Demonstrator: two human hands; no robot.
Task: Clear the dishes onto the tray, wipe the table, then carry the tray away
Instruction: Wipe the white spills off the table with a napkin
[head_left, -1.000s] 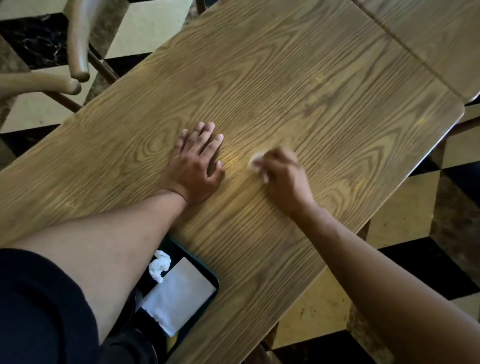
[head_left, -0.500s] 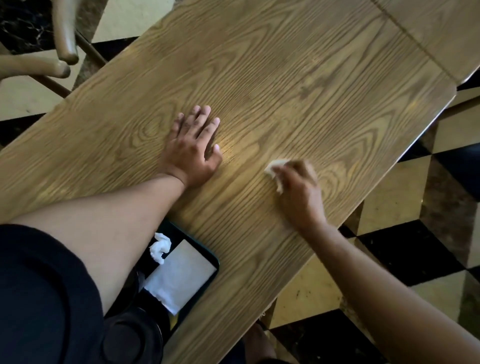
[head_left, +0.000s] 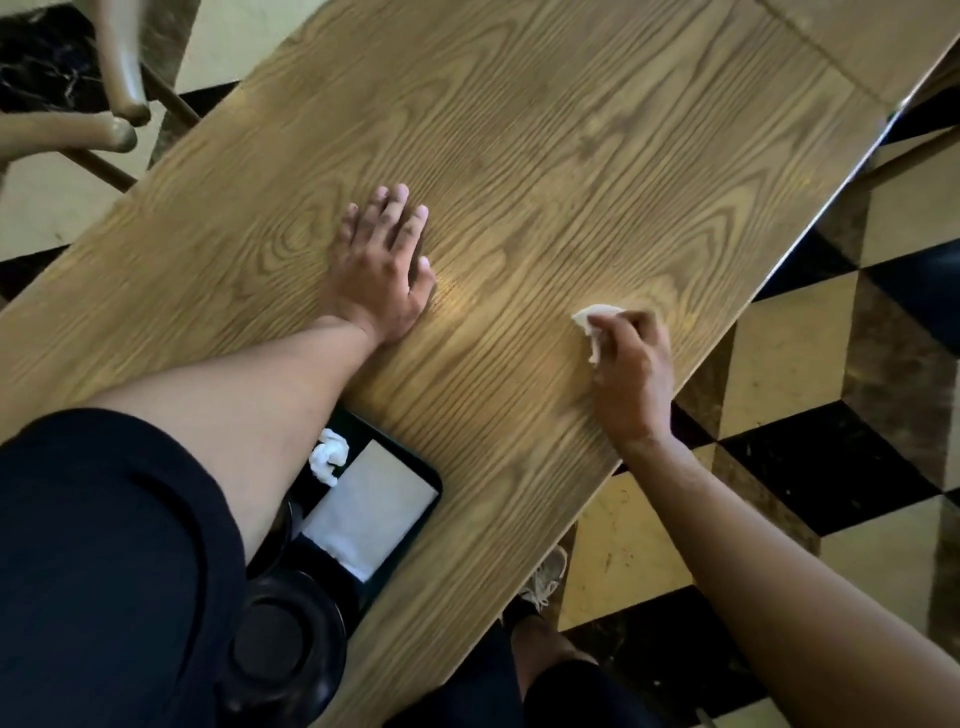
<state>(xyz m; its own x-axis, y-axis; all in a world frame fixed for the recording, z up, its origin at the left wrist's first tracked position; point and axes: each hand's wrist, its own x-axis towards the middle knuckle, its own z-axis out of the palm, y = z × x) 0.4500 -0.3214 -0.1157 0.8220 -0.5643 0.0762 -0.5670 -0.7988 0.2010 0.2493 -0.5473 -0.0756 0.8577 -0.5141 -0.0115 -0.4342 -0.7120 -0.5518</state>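
Right hand (head_left: 631, 374) fingers (head_left: 621, 332) curled tight around a white napkin wad (head_left: 595, 322), pressed on the tabletop (head_left: 545, 130) near its edge. Left hand (head_left: 382, 270) fingers (head_left: 389, 213) released, spread flat, well apart from the wad. Behind the left wrist: dark tray (head_left: 415, 467) with crumpled tissue (head_left: 328, 457), flat napkin (head_left: 371, 506), probably a black bowl (head_left: 283, 649), blurry though.

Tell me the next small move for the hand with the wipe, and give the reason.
Probably sweep the right hand with its white wipe back across the table. It sits near the table's edge, much bare wood is left, and the left hand lies flat, bracing.
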